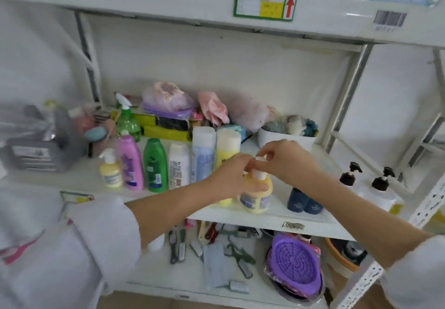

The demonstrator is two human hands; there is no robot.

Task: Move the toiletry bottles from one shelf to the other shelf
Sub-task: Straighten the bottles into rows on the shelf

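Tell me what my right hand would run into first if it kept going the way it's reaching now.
The right hand points left across the shelf, its fingers at the white pump top of the yellow bottle. Straight on, it would meet the left hand gripping that bottle, then probably the tall yellow bottle behind; depth is unclear.

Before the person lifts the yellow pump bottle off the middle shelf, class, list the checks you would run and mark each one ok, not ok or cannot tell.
1. Left hand wrapped round the yellow pump bottle: ok.
2. Right hand on the pump head: ok.
3. Bottle standing upright on the middle shelf: ok.
4. Gap to the dark blue bottles on its right: ok, they stand apart.
5. Gap to the tall yellow bottle behind: cannot tell, the hands hide it.
6. Pump locked shut: cannot tell.
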